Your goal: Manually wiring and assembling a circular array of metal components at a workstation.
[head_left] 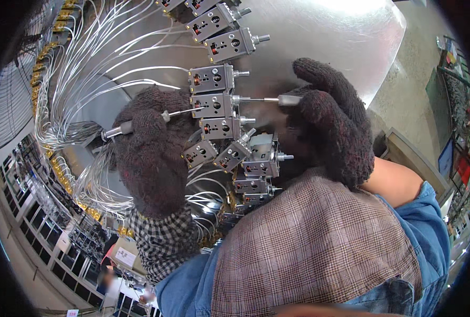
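Observation:
Both my hands wear dark knitted gloves. My left hand [153,137] is closed around a slim metal-handled screwdriver [120,129], whose thin tip reaches the left side of a small metal box-shaped unit [212,106]. My right hand [333,113] grips a second screwdriver [288,100] with a pale handle. Its thin shaft points left and meets the short threaded shaft sticking out of the same unit's right side. Above sits a similar metal unit [212,78], and below is another unit [219,128]. Each has slots and round holes in its face, with a copper-coloured part inside.
Several more units curve along the metal table [330,37]. White wires [81,68] run from them to a bundle and gold-coloured connectors [42,63] around a ring at the left. A cardboard box [125,257] and another person [108,280] are at the lower left.

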### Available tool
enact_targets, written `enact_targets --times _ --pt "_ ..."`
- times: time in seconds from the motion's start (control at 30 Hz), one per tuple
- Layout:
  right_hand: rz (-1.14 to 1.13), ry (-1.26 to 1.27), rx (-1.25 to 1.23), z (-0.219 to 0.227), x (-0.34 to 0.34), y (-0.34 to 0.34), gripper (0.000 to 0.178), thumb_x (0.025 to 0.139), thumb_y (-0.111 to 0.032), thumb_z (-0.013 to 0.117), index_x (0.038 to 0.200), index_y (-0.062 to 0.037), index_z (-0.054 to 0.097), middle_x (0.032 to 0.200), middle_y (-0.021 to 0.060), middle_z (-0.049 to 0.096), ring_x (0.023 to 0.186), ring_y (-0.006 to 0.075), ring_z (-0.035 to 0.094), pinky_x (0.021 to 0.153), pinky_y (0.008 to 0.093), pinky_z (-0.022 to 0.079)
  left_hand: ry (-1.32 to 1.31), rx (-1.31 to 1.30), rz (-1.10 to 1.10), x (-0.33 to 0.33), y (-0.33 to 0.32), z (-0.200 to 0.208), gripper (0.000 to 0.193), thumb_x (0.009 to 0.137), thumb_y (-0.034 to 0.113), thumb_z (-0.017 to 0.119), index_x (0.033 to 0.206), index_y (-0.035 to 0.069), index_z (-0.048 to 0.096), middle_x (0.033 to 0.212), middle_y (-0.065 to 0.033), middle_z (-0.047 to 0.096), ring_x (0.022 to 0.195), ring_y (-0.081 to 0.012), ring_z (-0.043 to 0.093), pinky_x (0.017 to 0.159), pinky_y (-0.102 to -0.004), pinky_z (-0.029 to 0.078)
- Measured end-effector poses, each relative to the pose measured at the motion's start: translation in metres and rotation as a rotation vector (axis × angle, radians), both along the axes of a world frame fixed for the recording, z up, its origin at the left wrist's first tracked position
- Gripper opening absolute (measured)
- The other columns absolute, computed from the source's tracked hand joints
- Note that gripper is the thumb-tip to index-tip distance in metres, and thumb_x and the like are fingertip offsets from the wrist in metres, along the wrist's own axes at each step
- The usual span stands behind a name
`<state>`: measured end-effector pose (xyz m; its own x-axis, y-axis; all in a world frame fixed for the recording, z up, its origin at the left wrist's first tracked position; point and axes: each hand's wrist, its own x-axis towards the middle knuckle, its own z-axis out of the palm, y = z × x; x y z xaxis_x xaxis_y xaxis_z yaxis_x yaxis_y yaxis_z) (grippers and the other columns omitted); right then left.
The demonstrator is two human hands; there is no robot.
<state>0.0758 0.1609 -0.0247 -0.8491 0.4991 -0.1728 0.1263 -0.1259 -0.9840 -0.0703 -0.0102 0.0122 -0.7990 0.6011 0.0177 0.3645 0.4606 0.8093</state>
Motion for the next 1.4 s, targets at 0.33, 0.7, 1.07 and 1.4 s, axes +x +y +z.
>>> enact_targets --times 0.33,0.7,1.07,1.4 --pt "-0.044 -0.127 -0.418 0.007 -0.003 -0.005 0.047 0.086 -0.022 0.054 0.127 -0.0028 0.039 0.097 0.0117 0.06 0.076 0.0166 0.058 0.063 0.029 0.05 -0.771 0.617 0.178 -0.003 0.004 -0.007 0.03 0.091 0.018 0.046 0.102 -0.01 0.049 0.092 -0.0166 0.058 0.078 -0.0248 0.062 0.067 -0.0326 0.055" --pt "0.038 0.208 0.559 -0.019 -0.004 -0.002 0.054 0.073 -0.011 0.067 0.122 -0.0047 0.044 0.117 0.0185 0.05 0.095 0.0269 0.058 0.075 0.034 0.051 -0.597 0.47 0.102 0.0 0.009 -0.004 0.034 0.09 0.023 0.049 0.108 -0.006 0.046 0.093 -0.0161 0.058 0.082 -0.0263 0.063 0.069 -0.0361 0.056" --pt "0.177 0.198 0.807 -0.016 -0.003 0.007 0.05 0.071 -0.011 0.067 0.116 -0.0045 0.049 0.111 0.0187 0.053 0.096 0.0304 0.057 0.075 0.0373 0.051 -0.572 0.326 0.175 -0.003 0.012 -0.003 0.036 0.091 0.025 0.048 0.109 -0.006 0.045 0.094 -0.0155 0.058 0.085 -0.0255 0.063 0.07 -0.0339 0.057" --pt "0.165 0.175 0.945 -0.016 -0.004 0.011 0.065 0.062 -0.013 0.072 0.118 0.0038 0.045 0.109 0.0213 0.054 0.095 0.034 0.057 0.078 0.041 0.048 -0.751 0.515 0.199 -0.002 0.012 -0.004 0.032 0.089 0.022 0.052 0.104 -0.006 0.049 0.092 -0.0172 0.06 0.082 -0.0271 0.063 0.07 -0.0357 0.057"
